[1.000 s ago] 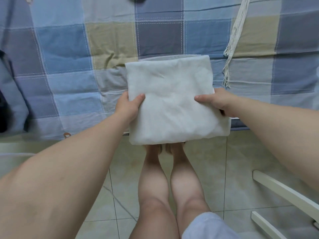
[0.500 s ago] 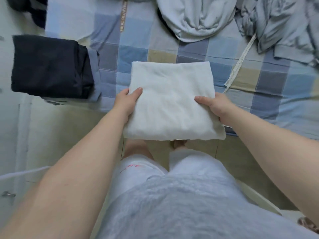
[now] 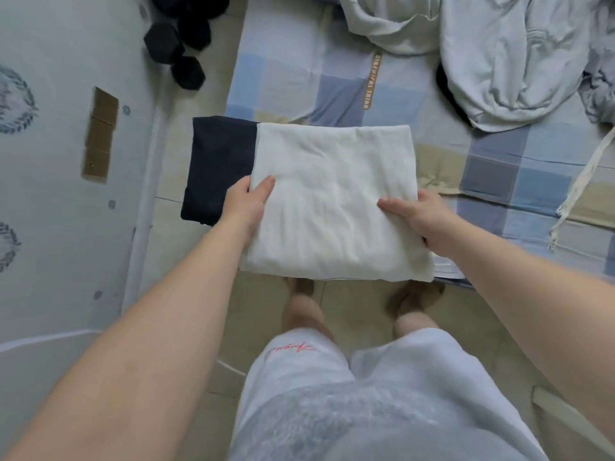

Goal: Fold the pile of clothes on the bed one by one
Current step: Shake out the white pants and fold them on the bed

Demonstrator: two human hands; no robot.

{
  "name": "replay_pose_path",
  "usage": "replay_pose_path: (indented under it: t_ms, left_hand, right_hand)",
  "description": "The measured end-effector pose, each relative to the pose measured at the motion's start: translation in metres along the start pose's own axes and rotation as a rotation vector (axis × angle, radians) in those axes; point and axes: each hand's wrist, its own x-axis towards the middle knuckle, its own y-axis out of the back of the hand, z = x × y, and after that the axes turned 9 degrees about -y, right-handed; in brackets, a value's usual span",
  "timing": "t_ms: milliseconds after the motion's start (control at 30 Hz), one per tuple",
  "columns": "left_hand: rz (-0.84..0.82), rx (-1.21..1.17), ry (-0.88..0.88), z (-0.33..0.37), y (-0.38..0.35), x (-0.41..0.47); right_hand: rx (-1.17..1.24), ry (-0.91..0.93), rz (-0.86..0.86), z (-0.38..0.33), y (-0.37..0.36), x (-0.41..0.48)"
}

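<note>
A folded white garment (image 3: pixel 332 194) is held flat between both hands above the near edge of the bed. My left hand (image 3: pixel 248 202) grips its left side with the thumb on top. On the opposite side, my right hand (image 3: pixel 416 214) grips it the same way. The garment partly covers a folded dark navy garment (image 3: pixel 216 168) lying at the bed's left corner. Unfolded pale grey clothes (image 3: pixel 499 54) are heaped at the far right of the checked bedsheet (image 3: pixel 299 84).
Black dumbbells (image 3: pixel 183 38) lie on the floor at the far left of the bed. A patterned wall with a brown strip (image 3: pixel 100 134) runs along the left. A white tasselled cord (image 3: pixel 579 181) lies on the sheet at right. My legs stand on tiled floor.
Both hands have carried the folded white garment leftward, so it now overlaps the dark folded garment. The view has swung left, showing the wall and dumbbells.
</note>
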Motion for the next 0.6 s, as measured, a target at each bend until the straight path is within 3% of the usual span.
replay_pose_path:
  t_ms: [300, 533, 600]
  left_hand:
    - [0.161, 0.088, -0.087, -0.034, 0.121, 0.121]
    - [0.144, 0.180, -0.096, -0.074, 0.131, 0.178]
    - [0.211, 0.319, -0.134, -0.079, 0.126, 0.179]
  right_hand:
    - [0.035, -0.011, -0.110, -0.042, -0.158, 0.088]
    - [-0.069, -0.028, -0.018, -0.035, -0.203, 0.154]
    - [-0.175, 0.009, 0.063, -0.032, -0.205, 0.157]
